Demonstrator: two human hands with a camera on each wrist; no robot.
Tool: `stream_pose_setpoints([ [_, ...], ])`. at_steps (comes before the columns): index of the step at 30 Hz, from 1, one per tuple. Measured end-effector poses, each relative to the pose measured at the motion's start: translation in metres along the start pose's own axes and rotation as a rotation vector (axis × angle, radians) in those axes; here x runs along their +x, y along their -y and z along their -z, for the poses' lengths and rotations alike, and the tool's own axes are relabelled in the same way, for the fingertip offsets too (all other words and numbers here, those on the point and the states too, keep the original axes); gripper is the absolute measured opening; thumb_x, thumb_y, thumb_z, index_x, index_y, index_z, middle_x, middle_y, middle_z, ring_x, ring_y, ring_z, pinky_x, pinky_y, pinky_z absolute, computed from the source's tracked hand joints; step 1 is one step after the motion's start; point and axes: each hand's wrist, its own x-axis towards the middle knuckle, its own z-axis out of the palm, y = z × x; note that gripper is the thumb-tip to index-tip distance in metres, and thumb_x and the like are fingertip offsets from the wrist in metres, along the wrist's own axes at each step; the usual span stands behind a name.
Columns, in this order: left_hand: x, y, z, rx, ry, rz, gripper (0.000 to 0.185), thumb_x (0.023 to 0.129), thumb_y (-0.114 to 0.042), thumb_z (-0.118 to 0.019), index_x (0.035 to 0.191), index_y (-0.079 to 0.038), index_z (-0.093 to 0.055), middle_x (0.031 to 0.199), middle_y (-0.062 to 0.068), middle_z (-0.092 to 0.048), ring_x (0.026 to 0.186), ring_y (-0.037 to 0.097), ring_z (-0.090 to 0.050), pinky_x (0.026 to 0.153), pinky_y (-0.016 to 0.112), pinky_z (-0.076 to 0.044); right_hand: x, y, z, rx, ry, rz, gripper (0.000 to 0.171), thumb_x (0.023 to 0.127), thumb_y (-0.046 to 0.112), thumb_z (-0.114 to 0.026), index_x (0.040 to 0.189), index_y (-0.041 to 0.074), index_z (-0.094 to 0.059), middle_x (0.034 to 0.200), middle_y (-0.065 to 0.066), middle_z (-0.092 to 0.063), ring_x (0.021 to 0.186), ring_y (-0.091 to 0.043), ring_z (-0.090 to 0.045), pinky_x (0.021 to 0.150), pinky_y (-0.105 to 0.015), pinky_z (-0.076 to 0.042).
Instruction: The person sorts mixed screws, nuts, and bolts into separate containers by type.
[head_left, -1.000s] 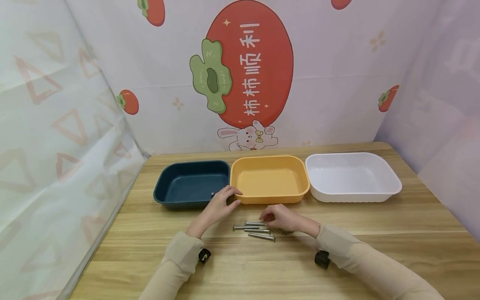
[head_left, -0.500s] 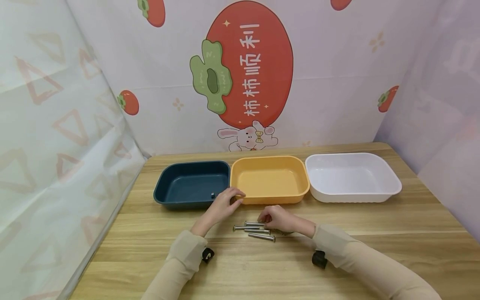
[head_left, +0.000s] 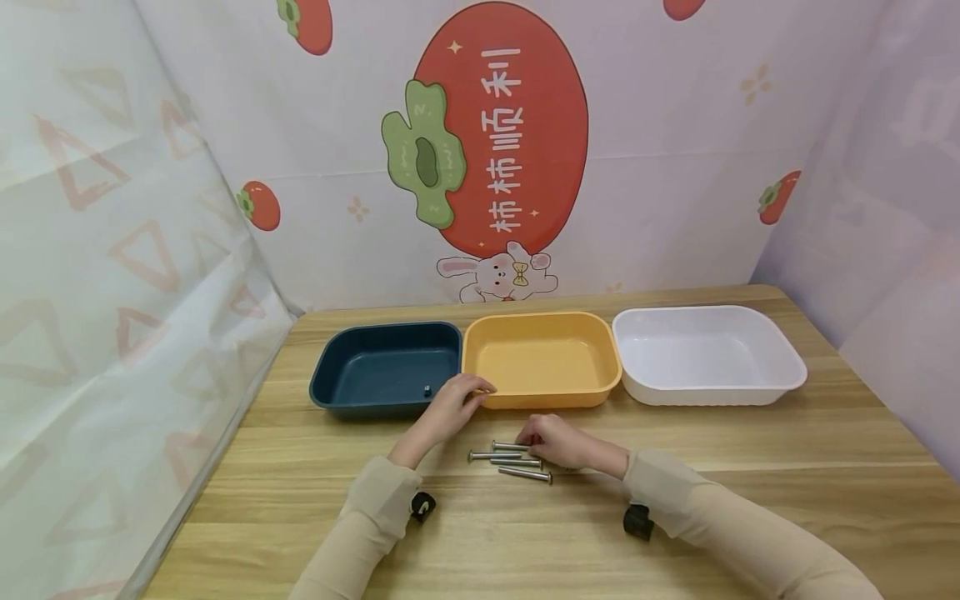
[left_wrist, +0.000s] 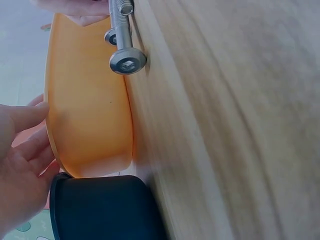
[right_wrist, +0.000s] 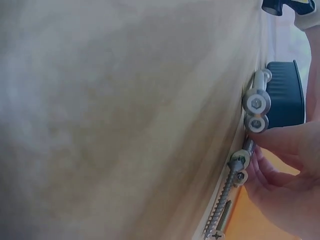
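Left hand [head_left: 448, 408] rests loose-fingered on orange tray [head_left: 542, 359] rim; right hand [head_left: 553, 439] grip pinches a bolt [head_left: 507, 447] among bolts on surface [head_left: 750, 467].

light: bright, even | shadows: soft | wrist views: blurred | head: edges bowed

Screws [head_left: 558, 463] hidden under right hand [head_left: 558, 439]

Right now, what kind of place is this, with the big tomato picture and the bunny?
Probably a small tabletop work booth, not a real workshop. A wooden table is walled in by printed backdrop sheets; three plastic trays, dark blue, orange and white, stand in a row, and metal bolts lie by the right hand.
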Motion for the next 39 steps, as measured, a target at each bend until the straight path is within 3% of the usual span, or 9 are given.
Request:
stream_pose_setpoints([
  [11, 0.001, 0.002, -0.002, 0.005, 0.004, -0.018, 0.012, 0.084, -0.001, -0.056, 0.092, -0.008, -0.063, 0.092, 0.002, -0.062, 0.089, 0.017, -0.054, 0.081, 0.034, -0.042, -0.006, 0.004, 0.005, -0.052, -0.085, 0.021, 0.014, 0.076, -0.009, -0.058, 0.086, -0.003, -0.066, 0.079, -0.007, -0.06, 0.074, -0.014, -0.053, 0.063, -0.023, -0.044],
  [19, 0.002, 0.003, -0.001, 0.011, 0.0, -0.05, 0.012, 0.083, 0.001, -0.056, 0.091, -0.007, -0.062, 0.089, 0.003, -0.062, 0.086, 0.018, -0.054, 0.079, 0.034, -0.042, -0.011, 0.009, 0.016, -0.023, -0.144, -0.005, 0.018, 0.075, -0.011, -0.058, 0.09, -0.003, -0.066, 0.081, -0.007, -0.059, 0.073, -0.013, -0.054, 0.062, -0.022, -0.045],
  [33, 0.001, 0.003, -0.001, 0.024, 0.001, -0.074, 0.011, 0.085, -0.001, -0.055, 0.091, -0.007, -0.062, 0.089, 0.003, -0.062, 0.085, 0.018, -0.055, 0.076, 0.033, -0.043, -0.015, 0.022, 0.038, -0.046, -0.186, -0.026, 0.016, 0.077, -0.007, -0.06, 0.09, 0.0, -0.066, 0.082, -0.004, -0.059, 0.072, -0.012, -0.054, 0.062, -0.021, -0.046],
  [39, 0.001, 0.002, -0.001, 0.034, 0.004, -0.086, 0.01, 0.085, -0.001, -0.055, 0.091, -0.005, -0.062, 0.089, 0.004, -0.062, 0.086, 0.019, -0.055, 0.076, 0.033, -0.043, -0.016, 0.02, 0.047, -0.087, -0.185, 0.004, 0.017, 0.077, -0.009, -0.059, 0.09, -0.002, -0.066, 0.081, -0.005, -0.059, 0.074, -0.014, -0.056, 0.063, -0.022, -0.047],
])
